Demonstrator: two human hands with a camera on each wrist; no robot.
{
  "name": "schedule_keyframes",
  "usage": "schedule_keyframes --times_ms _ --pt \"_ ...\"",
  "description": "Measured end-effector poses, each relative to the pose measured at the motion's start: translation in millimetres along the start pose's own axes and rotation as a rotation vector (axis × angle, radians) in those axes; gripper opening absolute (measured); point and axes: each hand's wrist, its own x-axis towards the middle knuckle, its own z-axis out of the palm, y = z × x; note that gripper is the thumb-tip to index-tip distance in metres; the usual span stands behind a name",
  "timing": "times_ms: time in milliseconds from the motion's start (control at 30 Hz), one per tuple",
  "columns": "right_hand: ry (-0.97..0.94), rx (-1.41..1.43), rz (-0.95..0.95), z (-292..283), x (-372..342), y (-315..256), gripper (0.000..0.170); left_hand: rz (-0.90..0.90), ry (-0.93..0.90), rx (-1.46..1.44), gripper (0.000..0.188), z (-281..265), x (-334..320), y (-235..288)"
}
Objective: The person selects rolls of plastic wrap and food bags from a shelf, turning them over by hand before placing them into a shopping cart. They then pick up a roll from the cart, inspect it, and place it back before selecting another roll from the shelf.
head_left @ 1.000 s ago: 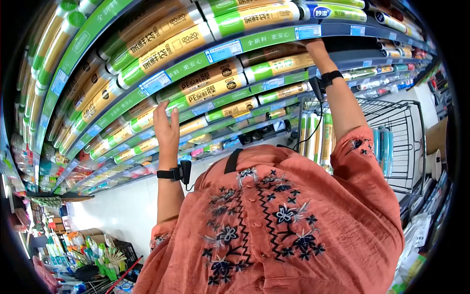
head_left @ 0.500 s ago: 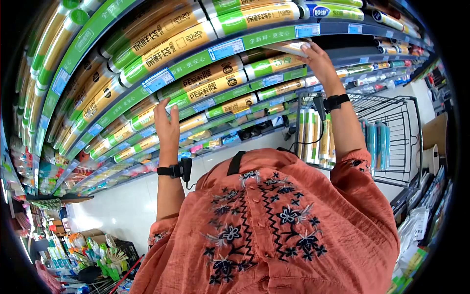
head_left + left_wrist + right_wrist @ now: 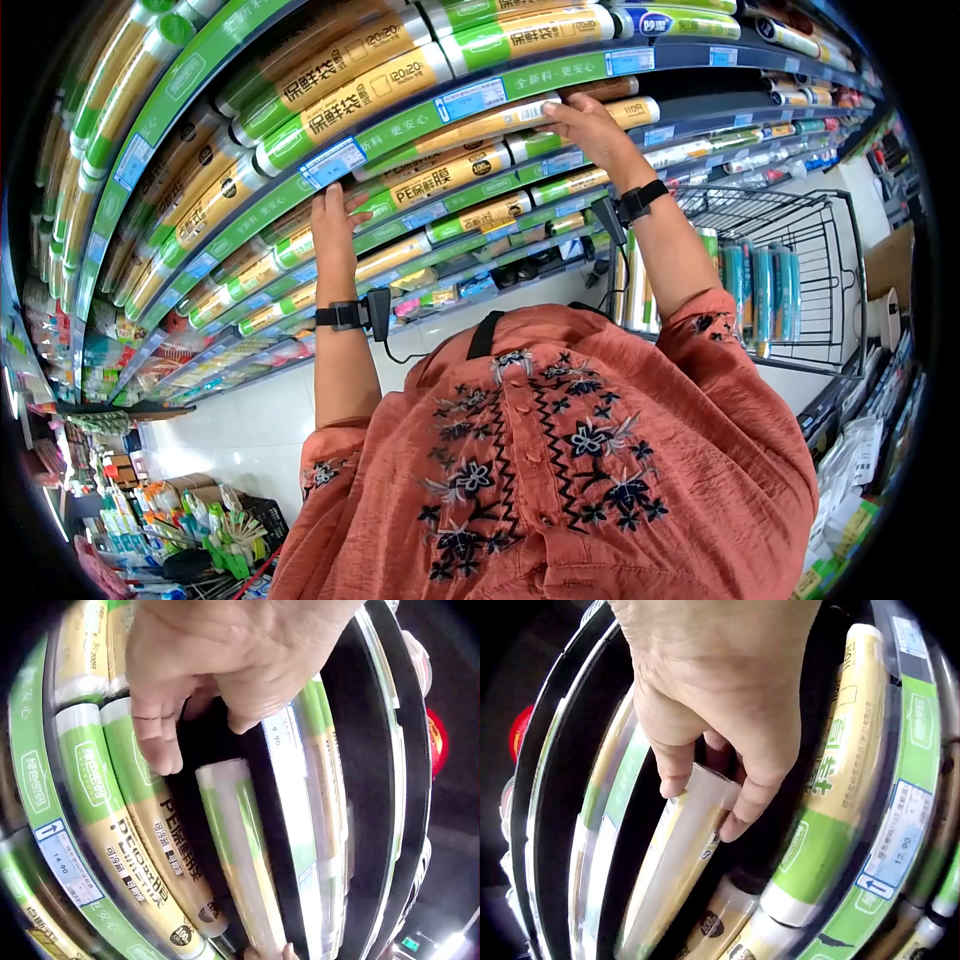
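Observation:
My right hand pinches one end of a yellow-and-green wrapped roll between thumb and fingers. In the right wrist view, the roll slants down from the fingertips, a pale strip along its side. My left hand is near the roll's other end, fingers and thumb apart. In the left wrist view, the roll's free end lies below the left hand, with a gap between them. Beside it on the shelf lie cling film rolls marked PE.
Curved-looking shelves carry many similar rolls, with green edge strips and blue-white price tags. At the right stands a wire shopping cart holding upright blue-wrapped rolls and yellow ones. Brooms and cleaning goods stand lower left.
My right hand has come out of the shelf and moved left, bringing the roll with it along the shelf front. My left hand has risen slightly towards the roll's other end.

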Motion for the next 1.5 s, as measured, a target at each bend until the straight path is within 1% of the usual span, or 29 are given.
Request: schedule_keyframes --times_ms 33,67,100,167,200,300,333,433,533,567,633,667,767,867,967,1000,1100,1200,1300,1400,1500 --pt "-0.021 0.005 -0.010 5.4 -1.0 0.8 0.048 -0.012 -0.026 -0.001 0.042 -2.1 -1.0 1.4" --pt "-0.014 -0.022 0.029 9.9 -2.8 1.3 0.049 -0.023 -0.052 -0.003 0.041 -4.7 -2.2 3.3" --pt "-0.039 -0.027 0.011 13.8 -3.0 3.2 0.049 -0.035 -0.080 -0.004 0.041 -6.5 -3.0 4.8" --pt "-0.088 -0.037 -0.022 21.0 -4.0 8.5 0.048 -0.055 -0.061 -0.056 0.039 -12.6 0.7 -1.2" --pt "-0.090 -0.034 -0.007 25.7 -7.0 6.2 0.052 -0.066 -0.053 -0.082 0.037 -13.1 0.5 -0.9" --pt "-0.062 -0.064 0.011 30.5 -6.1 13.5 0.054 -0.034 -0.065 -0.305 0.036 -10.4 -2.8 -1.7" --pt "-0.079 -0.078 0.029 31.2 -6.9 14.7 0.057 -0.037 -0.085 -0.327 0.032 -11.0 -3.8 -0.9" --pt "-0.071 -0.109 0.014 34.0 -13.6 13.5 0.061 -0.031 -0.087 -0.365 0.036 -10.3 -7.9 0.1" --pt "-0.088 -0.089 0.106 33.4 -19.8 4.7 0.063 -0.050 -0.092 -0.326 0.040 -6.7 -23.7 12.5" --pt "-0.096 -0.082 0.137 33.6 -21.5 3.2 0.064 -0.095 -0.104 -0.298 0.041 -11.0 -26.2 11.6" --pt "-0.126 -0.045 0.107 32.1 -22.0 4.1 0.064 -0.179 -0.132 -0.245 0.042 -19.0 -26.3 10.2" --pt "-0.139 -0.025 0.092 32.1 -23.3 4.4 0.064 -0.192 -0.141 -0.244 0.042 -19.9 -27.7 8.9" --pt "-0.054 0.091 0.085 44.9 -33.6 -8.6 0.063 -0.121 -0.219 -0.287 0.044 -22.9 -32.1 8.1" --pt "-0.019 -0.009 0.064 43.9 -30.6 -0.5 0.062 -0.130 -0.203 -0.326 0.048 -20.6 -38.4 14.7" --pt "0.014 0.029 0.059 52.4 -34.0 -1.8 0.061 -0.058 -0.174 -0.294 0.059 -20.1 -41.5 15.1" --pt "-0.002 0.055 0.014 51.8 -30.1 4.3 0.060 -0.043 -0.165 -0.313 0.058 -21.4 -41.7 14.3" --pt "-0.060 0.096 0.013 46.2 -30.3 10.7 0.060 -0.021 -0.145 -0.329 0.062 -21.4 -39.9 17.2" --pt "-0.056 0.097 0.004 47.3 -27.5 12.0 0.060 -0.074 -0.122 -0.357 0.065 -22.2 -38.3 15.0" --pt "-0.004 0.039 0.016 50.7 -29.0 8.1 0.057 -0.081 -0.157 -0.285 0.070 -24.2 -37.7 19.4" --pt "-0.049 0.039 0.016 45.9 -21.6 10.0 0.049 -0.071 -0.151 -0.258 0.062 -29.3 -27.4 15.0" --pt "-0.012 0.026 -0.023 51.9 -12.5 8.8 0.041 0.000 -0.213 -0.236 0.050 -25.5 -17.7 15.7"
